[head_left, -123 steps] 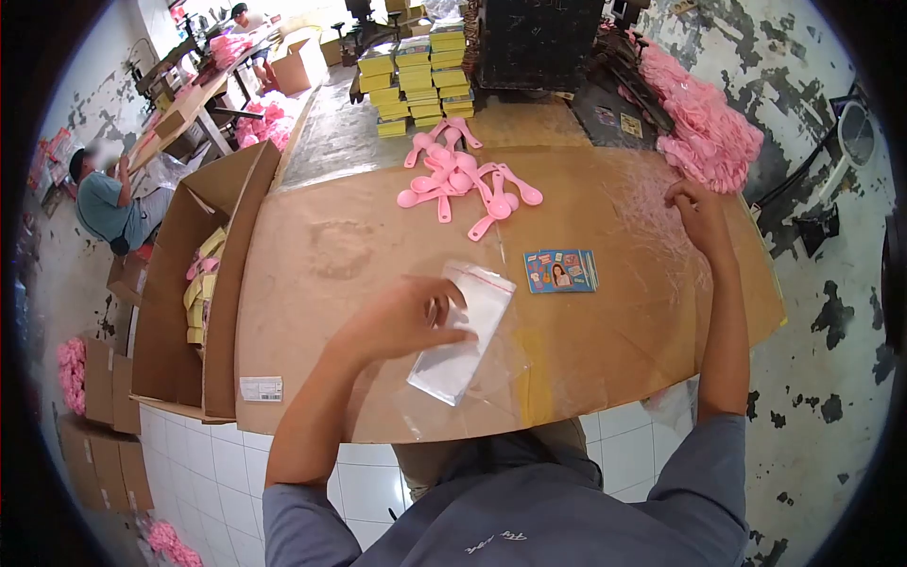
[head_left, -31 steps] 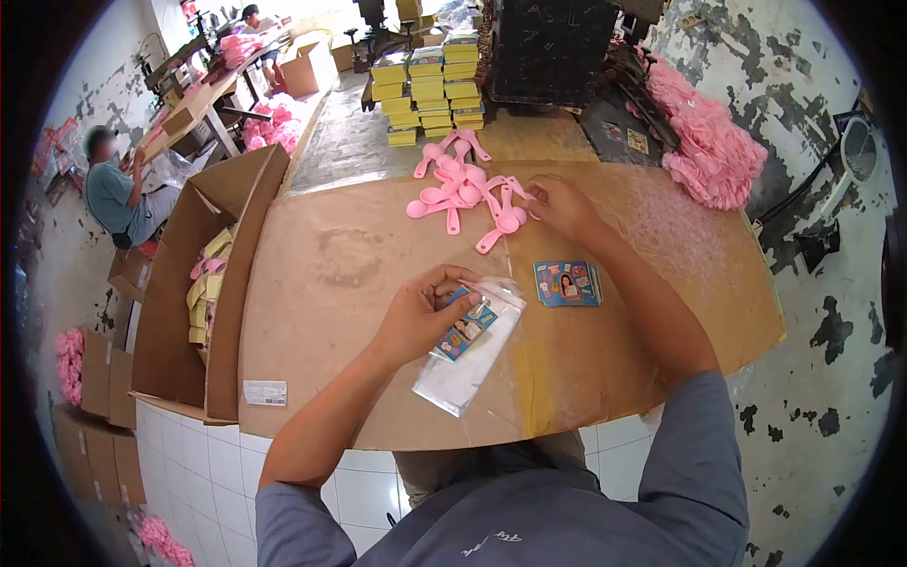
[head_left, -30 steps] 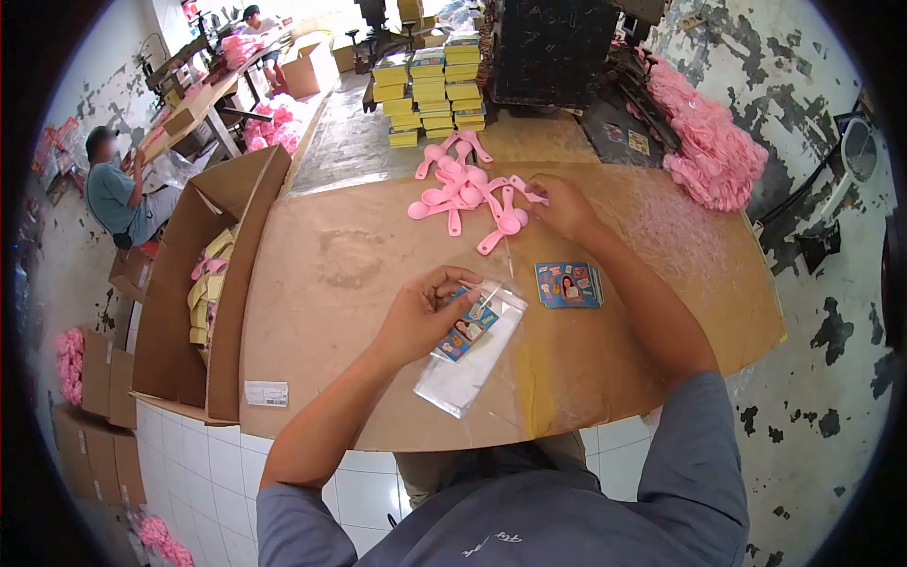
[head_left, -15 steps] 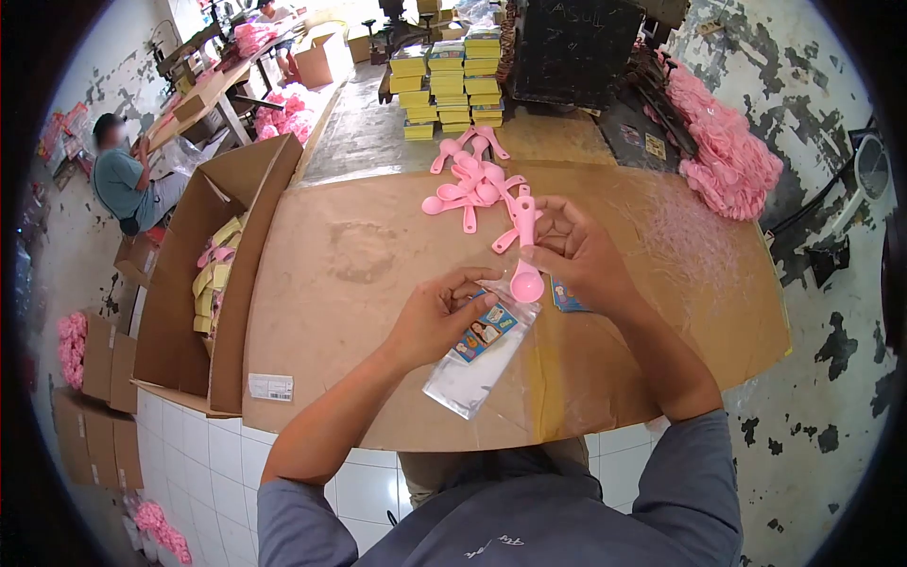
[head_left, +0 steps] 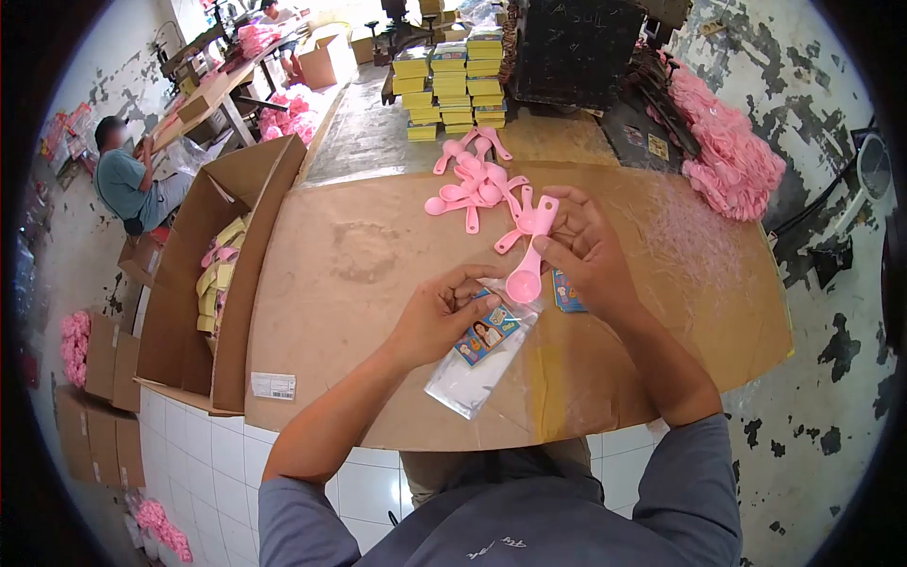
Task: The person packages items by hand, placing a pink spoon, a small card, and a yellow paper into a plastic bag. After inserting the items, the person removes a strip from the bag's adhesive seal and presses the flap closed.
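Right hand (head_left: 586, 253) now has a pink spoon (head_left: 525, 284) pinched, fresh off the far pile (head_left: 490, 192); bowl at far end of clear bag (head_left: 465, 389). Left hand (head_left: 436, 317) pinches bag plus card (head_left: 487, 337) (inside or atop: unclear). Parts together.

Grey short-sleeved shirt (head_left: 586, 510), white script lettering (head_left: 512, 542); brownish trousers (head_left: 425, 472).

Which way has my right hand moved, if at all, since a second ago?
Yes: your right hand has come toward you, nearer the yellow tape strip on the table and away from the pile of pink measuring spoons.
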`<state>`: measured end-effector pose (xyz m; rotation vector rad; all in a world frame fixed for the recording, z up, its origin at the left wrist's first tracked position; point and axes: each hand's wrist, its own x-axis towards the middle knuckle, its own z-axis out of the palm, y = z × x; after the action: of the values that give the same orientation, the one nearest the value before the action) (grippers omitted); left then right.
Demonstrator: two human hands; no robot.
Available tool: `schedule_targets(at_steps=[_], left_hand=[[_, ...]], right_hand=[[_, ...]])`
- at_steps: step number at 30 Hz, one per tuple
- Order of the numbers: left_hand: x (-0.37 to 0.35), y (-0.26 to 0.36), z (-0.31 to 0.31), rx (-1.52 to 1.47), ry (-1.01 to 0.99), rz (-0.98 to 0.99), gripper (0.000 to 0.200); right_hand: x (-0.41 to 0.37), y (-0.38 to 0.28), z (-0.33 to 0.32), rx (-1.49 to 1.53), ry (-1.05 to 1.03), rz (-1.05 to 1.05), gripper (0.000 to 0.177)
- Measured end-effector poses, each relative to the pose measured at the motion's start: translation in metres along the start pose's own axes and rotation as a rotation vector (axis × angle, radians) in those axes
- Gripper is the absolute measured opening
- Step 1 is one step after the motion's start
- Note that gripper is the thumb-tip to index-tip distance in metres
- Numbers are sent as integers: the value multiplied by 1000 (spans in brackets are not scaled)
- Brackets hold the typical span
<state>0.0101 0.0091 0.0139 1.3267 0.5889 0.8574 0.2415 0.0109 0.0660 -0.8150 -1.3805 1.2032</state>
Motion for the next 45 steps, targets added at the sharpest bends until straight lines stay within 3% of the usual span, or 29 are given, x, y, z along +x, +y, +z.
schedule_targets(at_steps=[7, 10, 13, 17, 19, 21, 23, 25, 27, 28, 31, 33, 36, 43, 45], left_hand=[[-2, 2, 1, 30, 28, -111, 33], [1, -3, 0, 33, 57, -88, 32], [2, -3, -1, -78, 29, -71, 30], [0, 0, -5, -118, 6, -137, 29], [-1, 7, -6, -125, 9, -142, 29], [-2, 12, -5, -174, -8, -139, 30], [-1, 5, -7, -144, -53, -133, 31], [0, -1, -11, -154, -121, -121, 33], [-2, 0, -13, -207, -212, -107, 35], [-2, 2, -9, -168, -164, -40, 36], [-3, 8, 3, -2, -61, 155, 42], [-6, 10, 2, 187, -50, 272, 47], [-16, 25, 7, 295, -88, 252, 54], [-18, 28, 15, 417, 14, 279, 41], [-19, 33, 16, 373, 26, 242, 36]], right_hand=[[-7, 9, 9, -83, -1, -46, 51], [-11, 30, 11, -142, -15, -158, 44], [-14, 32, 10, -130, -83, -130, 41], [-7, 15, -10, -423, -254, -142, 29], [-7, 5, -8, -356, -342, -99, 25], [-5, 7, 6, -157, -174, -119, 21], [-5, 1, 12, -260, -182, -209, 16], [-6, -19, 14, -659, -363, -373, 12], [-4, -33, 10, -544, -404, -407, 12], [-3, -40, 9, -487, -425, -421, 12], [0, -72, 13, -896, -388, -652, 10], [-4, -78, 14, -884, -315, -583, 10], [-9, -77, 16, -911, -294, -480, 10], [-16, -75, 25, -857, -271, -278, 11], [-17, -66, 28, -828, -171, -293, 12]])
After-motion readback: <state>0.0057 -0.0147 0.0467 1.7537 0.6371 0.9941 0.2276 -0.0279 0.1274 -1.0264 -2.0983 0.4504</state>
